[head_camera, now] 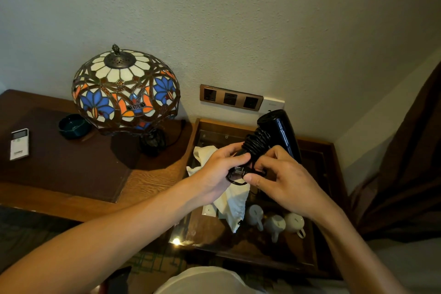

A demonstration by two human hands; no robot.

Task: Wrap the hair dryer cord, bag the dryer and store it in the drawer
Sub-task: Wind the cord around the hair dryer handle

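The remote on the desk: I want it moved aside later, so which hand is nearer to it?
Left. The left hand holds the hair dryer cord end on the side toward the remote; the right hand is farther off, on the cord's far side.

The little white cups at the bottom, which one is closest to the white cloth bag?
The leftmost cup of the three. It lies right beside the white cloth bag, while the middle cup and right cup lie further off.
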